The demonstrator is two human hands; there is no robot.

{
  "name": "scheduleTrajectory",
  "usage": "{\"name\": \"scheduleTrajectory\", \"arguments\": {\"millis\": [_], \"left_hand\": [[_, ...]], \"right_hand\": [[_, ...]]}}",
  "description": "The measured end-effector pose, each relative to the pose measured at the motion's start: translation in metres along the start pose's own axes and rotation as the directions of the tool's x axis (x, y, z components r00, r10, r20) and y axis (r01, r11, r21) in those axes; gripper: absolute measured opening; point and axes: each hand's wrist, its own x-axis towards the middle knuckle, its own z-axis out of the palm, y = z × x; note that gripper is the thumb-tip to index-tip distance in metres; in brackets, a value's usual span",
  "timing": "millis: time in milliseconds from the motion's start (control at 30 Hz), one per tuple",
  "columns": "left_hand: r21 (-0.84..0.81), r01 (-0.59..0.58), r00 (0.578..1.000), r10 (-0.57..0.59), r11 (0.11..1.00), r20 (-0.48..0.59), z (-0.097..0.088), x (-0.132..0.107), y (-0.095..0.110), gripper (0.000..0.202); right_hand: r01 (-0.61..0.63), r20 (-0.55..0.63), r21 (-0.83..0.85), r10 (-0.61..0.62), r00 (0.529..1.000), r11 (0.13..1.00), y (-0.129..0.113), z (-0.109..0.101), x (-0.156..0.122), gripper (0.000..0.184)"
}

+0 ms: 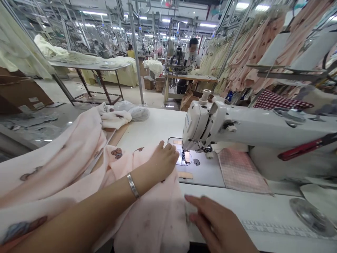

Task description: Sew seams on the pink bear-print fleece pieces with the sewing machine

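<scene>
Pale pink printed fabric (147, 214) with small brown bear motifs spreads across the front left and runs up to the white sewing machine (258, 126). My left hand (163, 161), with a silver bangle at the wrist, lies palm-down on the fabric just left of the needle and presser foot (187, 157). My right hand (213, 225) sits at the bottom edge of the view, its fingers extended, touching or nearly touching the cloth's right edge. Neither hand visibly grips anything.
A pink checked cloth (239, 170) lies right of the needle on the white sewing table (155, 128). A bundle of white fabric (116, 117) sits at the table's far edge. Garment racks (252, 56) line the right, and a co-worker (192, 52) sits at a farther machine.
</scene>
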Motion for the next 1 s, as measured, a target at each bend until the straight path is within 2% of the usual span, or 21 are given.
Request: {"name": "scheduleTrajectory", "arguments": {"millis": [100,167,233,300,433,533,667,733,867,933,1000], "left_hand": [[-0.029,-0.026,1.0,0.026,0.999,-0.016,-0.011,-0.008,-0.002,0.016],[-0.057,-0.063,0.998,0.062,0.996,-0.016,-0.019,-0.011,-0.003,0.01],[-0.089,-0.093,0.996,0.093,0.992,-0.009,-0.024,-0.011,-0.007,0.005],[-0.116,-0.097,0.995,0.099,0.989,0.01,-0.024,-0.007,-0.011,0.003],[-0.12,0.004,1.0,-0.002,0.993,0.014,-0.019,0.005,-0.012,0.011],[-0.121,0.103,0.994,-0.108,0.987,-0.029,-0.019,0.001,0.0,0.016],[-0.269,0.003,1.0,-0.002,0.963,0.003,-0.009,-0.027,0.022,0.008],[-0.343,-0.019,1.0,0.014,0.939,-0.018,-0.001,-0.041,0.027,0.018],[-0.507,-0.02,1.0,0.018,0.862,-0.008,0.004,-0.054,0.021,0.035],[-0.592,-0.033,0.999,0.035,0.805,-0.008,0.003,-0.053,0.016,0.035],[-0.653,-0.057,0.998,0.047,0.756,-0.032,0.001,-0.052,0.012,0.026]], "right_hand": [[-0.125,-0.007,0.05,0.126,0.992,0.991,0.0,-0.002,0.044,0.028],[-0.174,-0.017,0.121,0.177,0.984,0.977,0.001,0.0,0.064,0.021],[-0.146,-0.026,0.144,0.151,0.988,0.979,0.001,0.003,0.076,0.014],[-0.099,-0.027,0.092,0.102,0.994,0.991,0.002,0.005,0.082,0.011],[0.034,-0.04,-0.084,-0.037,0.998,0.996,0.008,0.007,0.08,0.003],[0.166,-0.024,-0.158,-0.172,0.985,0.973,0.019,0.007,0.07,0.017],[0.284,0.019,-0.169,-0.285,0.958,0.944,0.036,0.004,0.06,0.023],[0.308,0.031,-0.167,-0.307,0.951,0.937,0.042,0.001,0.058,0.022],[0.329,0.033,-0.166,-0.328,0.944,0.93,0.047,-0.002,0.059,0.019],[0.33,0.031,-0.167,-0.33,0.943,0.929,0.048,-0.001,0.059,0.019],[0.334,0.033,-0.189,-0.334,0.942,0.923,0.047,-0.001,0.059,0.019]]}}
